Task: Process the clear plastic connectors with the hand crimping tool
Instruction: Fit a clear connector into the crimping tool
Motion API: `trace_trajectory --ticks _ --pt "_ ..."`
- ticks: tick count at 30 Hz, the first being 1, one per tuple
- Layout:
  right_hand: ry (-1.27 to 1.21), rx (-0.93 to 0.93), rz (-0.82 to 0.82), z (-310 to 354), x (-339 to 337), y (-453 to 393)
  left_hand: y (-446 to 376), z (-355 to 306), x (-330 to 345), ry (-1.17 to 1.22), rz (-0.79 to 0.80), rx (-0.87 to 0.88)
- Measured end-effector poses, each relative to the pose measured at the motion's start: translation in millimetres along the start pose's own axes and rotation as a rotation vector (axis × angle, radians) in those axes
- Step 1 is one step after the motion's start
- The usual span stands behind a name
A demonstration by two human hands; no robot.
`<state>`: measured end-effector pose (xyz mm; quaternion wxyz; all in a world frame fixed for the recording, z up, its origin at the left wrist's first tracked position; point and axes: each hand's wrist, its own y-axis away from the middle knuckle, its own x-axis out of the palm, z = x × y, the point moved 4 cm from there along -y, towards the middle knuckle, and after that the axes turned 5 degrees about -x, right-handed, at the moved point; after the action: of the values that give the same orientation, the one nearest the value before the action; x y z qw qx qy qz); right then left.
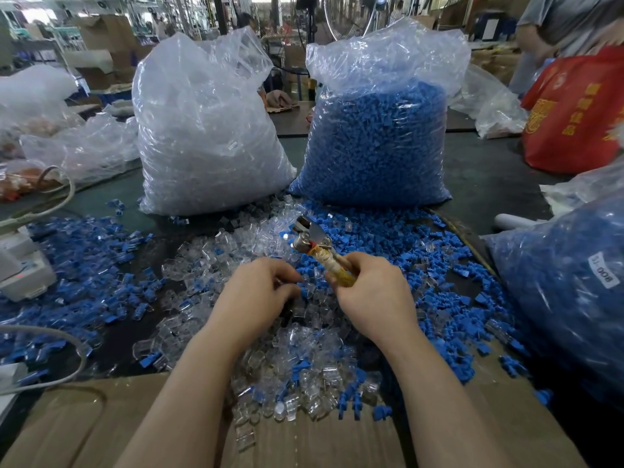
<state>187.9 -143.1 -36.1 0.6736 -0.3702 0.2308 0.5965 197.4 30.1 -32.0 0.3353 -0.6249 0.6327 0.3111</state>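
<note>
Gripped by the right hand (371, 298), the crimping tool (319, 249) points up-left.

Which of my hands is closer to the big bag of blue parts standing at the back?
Right. Your right hand, gripping the crimping tool, sits almost directly below the bag of blue parts. Your left hand is further left, nearer the clear bag.

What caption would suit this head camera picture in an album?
Right hand grips a crimping tool while left hand picks among clear connectors before two bulging bags.
</note>
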Motion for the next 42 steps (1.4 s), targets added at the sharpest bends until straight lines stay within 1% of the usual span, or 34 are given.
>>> trace_trajectory --ticks 2,4,9,11,13,15,17,18,20,22,26,28,30,31,33,35,38,42 --pt "-0.048 -0.02 -0.012 2.3 0.1 0.1 0.7 -5.1 -1.6 0.185 -0.001 -0.008" --pt "-0.097 -0.038 -0.021 4.2 0.3 0.3 2.9 -12.4 -2.8 0.3 0.017 -0.001" --pt "-0.146 -0.033 -0.014 4.5 0.6 -0.6 3.7 -16.1 -3.1 0.346 0.062 0.001" --pt "-0.146 -0.031 -0.016 3.9 0.9 -0.7 3.4 -12.6 -4.3 0.294 0.085 0.002" --pt "-0.152 -0.038 -0.036 3.7 0.4 -0.1 2.9 -6.8 -6.8 0.162 0.118 -0.005" --pt "-0.164 -0.042 -0.064 3.6 -0.6 0.5 4.2 -3.8 -7.5 0.017 0.187 -0.002" --pt "-0.176 -0.046 -0.085 3.8 -1.9 0.9 4.6 -3.4 -4.7 -0.083 0.242 0.008" --pt "-0.188 -0.048 -0.092 4.0 -2.3 1.3 4.5 -4.4 -3.4 -0.119 0.24 0.014" --pt "-0.214 -0.057 -0.104 5.0 -3.1 2.3 3.4 -6.0 -1.4 -0.138 0.193 0.02" --pt "-0.24 -0.066 -0.112 6.0 -3.5 2.4 2.9 -5.7 0.1 -0.101 0.151 0.009" --pt "-0.295 -0.073 -0.113 6.5 -3.4 2.3 3.9 -7.3 4.0 -0.05 0.117 -0.013" --pt "-0.338 -0.085 -0.11 7.1 -4.5 2.7 4.6 -10.4 2.1 0.08 0.05 -0.029" --pt "-0.405 -0.099 -0.114 8.1 -5.6 2.9 5.2 -12.1 -1.4 0.294 0.008 -0.07" --pt "-0.439 -0.101 -0.118 8.5 -6.1 2.8 6.0 -13.4 -2.2 0.415 0.019 -0.09" --pt "-0.49 -0.101 -0.126 8.4 -7.3 2.5 8.2 -18.5 -1.0 0.67 0.091 -0.12" --pt "-0.524 -0.102 -0.126 7.9 -7.9 2.3 9.4 -22.5 0.3 0.837 0.133 -0.129" --pt "-0.537 -0.099 -0.118 5.8 -7.6 2.3 9.7 -23.2 1.6 0.906 0.126 -0.134" --pt "-0.511 -0.107 -0.101 10.0 -5.8 3.6 8.0 -21.7 1.5 0.886 0.087 -0.111"
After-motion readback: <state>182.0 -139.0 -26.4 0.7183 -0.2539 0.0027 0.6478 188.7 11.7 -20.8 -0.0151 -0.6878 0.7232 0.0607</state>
